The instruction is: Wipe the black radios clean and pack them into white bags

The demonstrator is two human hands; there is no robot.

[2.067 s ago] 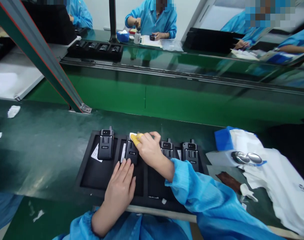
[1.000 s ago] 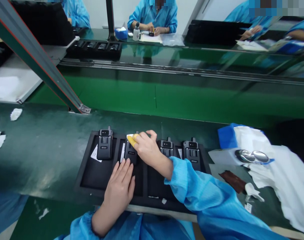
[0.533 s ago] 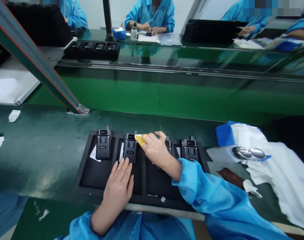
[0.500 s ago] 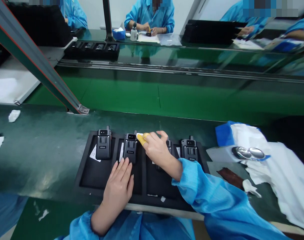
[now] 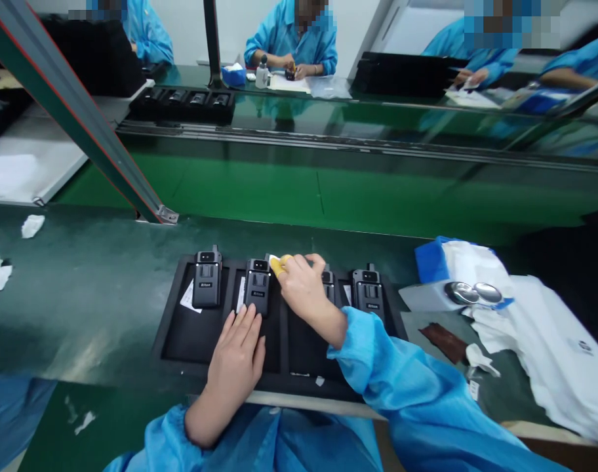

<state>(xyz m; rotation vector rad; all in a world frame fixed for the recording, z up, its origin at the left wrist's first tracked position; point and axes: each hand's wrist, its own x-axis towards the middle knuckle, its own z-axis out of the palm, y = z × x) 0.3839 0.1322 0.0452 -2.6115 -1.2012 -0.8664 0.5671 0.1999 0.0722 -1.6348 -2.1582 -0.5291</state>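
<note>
Over tray [image 5: 181, 341], right hand [image 5: 303, 292], apparently touching device [image 5: 258, 288]

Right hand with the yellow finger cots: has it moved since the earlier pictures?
Yes. The right hand has shifted rightward along the black tray, off the second radio, whose face now shows uncovered.

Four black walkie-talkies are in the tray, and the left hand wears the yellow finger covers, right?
No: the head view shows the yellow finger covers on the right hand, not the left hand. The four black walkie-talkies in the tray are right.
</note>
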